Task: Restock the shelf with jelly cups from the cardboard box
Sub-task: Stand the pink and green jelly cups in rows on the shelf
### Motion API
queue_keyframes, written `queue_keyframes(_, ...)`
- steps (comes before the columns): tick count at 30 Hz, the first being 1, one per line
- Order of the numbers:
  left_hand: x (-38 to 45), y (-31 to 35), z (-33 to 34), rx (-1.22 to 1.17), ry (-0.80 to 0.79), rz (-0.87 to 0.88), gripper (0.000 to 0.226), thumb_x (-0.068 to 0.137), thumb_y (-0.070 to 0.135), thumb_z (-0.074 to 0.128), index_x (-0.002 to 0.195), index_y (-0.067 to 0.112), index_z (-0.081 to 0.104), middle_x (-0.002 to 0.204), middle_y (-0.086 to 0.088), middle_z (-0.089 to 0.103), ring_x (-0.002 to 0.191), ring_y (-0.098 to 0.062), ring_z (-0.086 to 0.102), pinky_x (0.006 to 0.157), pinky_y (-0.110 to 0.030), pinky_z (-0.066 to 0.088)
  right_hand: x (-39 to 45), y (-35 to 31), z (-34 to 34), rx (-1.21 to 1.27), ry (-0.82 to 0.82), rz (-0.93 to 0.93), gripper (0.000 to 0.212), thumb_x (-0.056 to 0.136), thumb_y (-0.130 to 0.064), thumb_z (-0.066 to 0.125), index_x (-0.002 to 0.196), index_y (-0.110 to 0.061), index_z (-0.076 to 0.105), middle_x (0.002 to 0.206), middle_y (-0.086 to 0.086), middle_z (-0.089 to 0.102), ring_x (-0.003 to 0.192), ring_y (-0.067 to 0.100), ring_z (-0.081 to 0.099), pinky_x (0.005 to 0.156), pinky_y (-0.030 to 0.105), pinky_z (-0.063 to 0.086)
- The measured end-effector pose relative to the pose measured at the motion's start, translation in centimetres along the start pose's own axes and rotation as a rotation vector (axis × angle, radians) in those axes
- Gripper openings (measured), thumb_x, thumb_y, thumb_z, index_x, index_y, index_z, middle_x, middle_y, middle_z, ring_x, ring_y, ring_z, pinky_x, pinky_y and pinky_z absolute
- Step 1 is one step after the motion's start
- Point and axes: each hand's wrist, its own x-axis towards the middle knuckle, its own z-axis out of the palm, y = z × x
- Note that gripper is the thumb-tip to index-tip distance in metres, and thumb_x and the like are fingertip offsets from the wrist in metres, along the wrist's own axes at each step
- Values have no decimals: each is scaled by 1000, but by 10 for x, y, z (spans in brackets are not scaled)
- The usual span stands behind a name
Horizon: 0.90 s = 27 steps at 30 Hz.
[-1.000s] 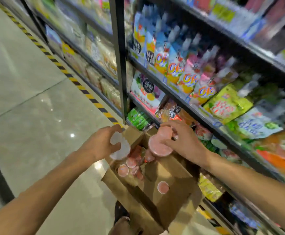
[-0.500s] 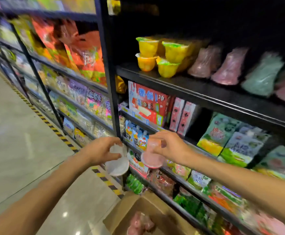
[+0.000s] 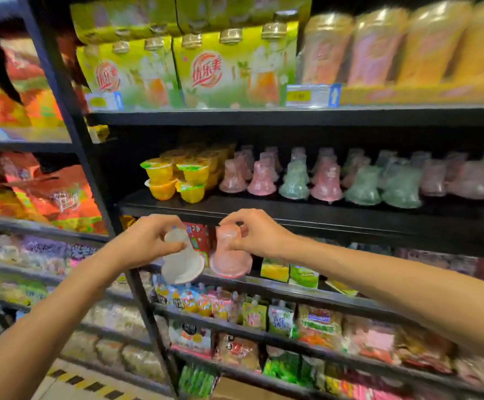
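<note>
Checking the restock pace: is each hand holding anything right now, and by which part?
Left hand grips a white jelly cup by its narrow end; right hand grips a pink jelly cup the same way, wide ends down.

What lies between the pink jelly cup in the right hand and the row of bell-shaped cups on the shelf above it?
In the head view, only the shelf's black front edge separates the pink jelly cup, held by the right hand, from the bell-shaped cups.
</note>
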Motion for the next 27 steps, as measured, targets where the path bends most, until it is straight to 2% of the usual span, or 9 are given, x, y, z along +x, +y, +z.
queue_keyframes(2, 14, 15, 0, 7, -33, 41, 37, 73, 59, 67, 100, 33, 65, 86, 8, 67, 71, -13, 63, 65, -35, 54, -13, 0, -15, -15, 13, 60, 47, 76, -20, 80, 121, -14, 69, 116, 1, 69, 95, 14, 64, 88, 33, 53)
queue_keyframes(5, 36, 42, 4, -1, -80, 97, 27, 83, 36, 73, 106, 25, 63, 90, 2, 66, 69, -13, 65, 55, -27, 55, -37, 1, -36, -28, 48, 138, 46, 79, -21, 78, 124, -16, 67, 122, 0, 67, 99, 15, 63, 89, 33, 53)
queue_keyframes(8, 52, 71, 9, 35, -90, 202, 32, 84, 38, 72, 111, 23, 65, 91, 5, 66, 72, -8, 63, 63, -25, 51, -59, 5, -59, -53, 114, 203, 46, 79, -23, 79, 123, -17, 68, 119, -2, 68, 96, 11, 64, 87, 30, 54)
queue_keyframes(12, 73, 119, 21, 12, -85, 299, 32, 83, 41, 72, 110, 26, 65, 94, 2, 67, 76, -9, 60, 63, -24, 48, -91, 14, -98, -97, 179, 265, 45, 79, -21, 77, 124, -16, 68, 119, -3, 68, 100, 11, 64, 89, 30, 54)
queue_keyframes(15, 87, 157, 32, -14, -97, 363, 32, 82, 41, 74, 110, 26, 66, 94, 1, 68, 80, -12, 62, 70, -31, 51, -116, 26, -129, -127, 238, 306, 42, 78, -19, 77, 120, -17, 70, 117, -2, 70, 101, 14, 65, 90, 34, 54)
queue_keyframes(17, 97, 181, 41, -38, -110, 382, 34, 80, 41, 75, 110, 25, 68, 91, -1, 70, 79, -16, 64, 75, -37, 54, -133, 35, -150, -151, 261, 326, 42, 78, -19, 77, 119, -17, 71, 116, -1, 71, 101, 15, 66, 89, 32, 54)
queue_keyframes(19, 104, 206, 51, -40, -107, 406, 34, 81, 40, 76, 109, 24, 68, 87, -3, 70, 75, -18, 63, 73, -37, 53, -151, 45, -171, -168, 275, 337, 42, 78, -16, 78, 120, -16, 71, 118, 0, 70, 102, 13, 65, 89, 27, 53)
queue_keyframes(23, 119, 254, 68, -85, -83, 417, 27, 81, 33, 76, 105, 22, 69, 84, 2, 67, 74, -15, 61, 69, -32, 48, -185, 73, -209, -166, 323, 354, 41, 75, -17, 80, 116, -16, 73, 113, -1, 72, 101, 15, 67, 90, 35, 55)
queue_keyframes(27, 140, 310, 90, -87, -84, 405, 29, 80, 35, 75, 105, 22, 70, 89, 0, 69, 79, -16, 63, 73, -34, 52, -228, 106, -258, -182, 329, 394, 40, 77, -21, 79, 117, -20, 72, 116, -4, 70, 99, 13, 67, 90, 34, 55)
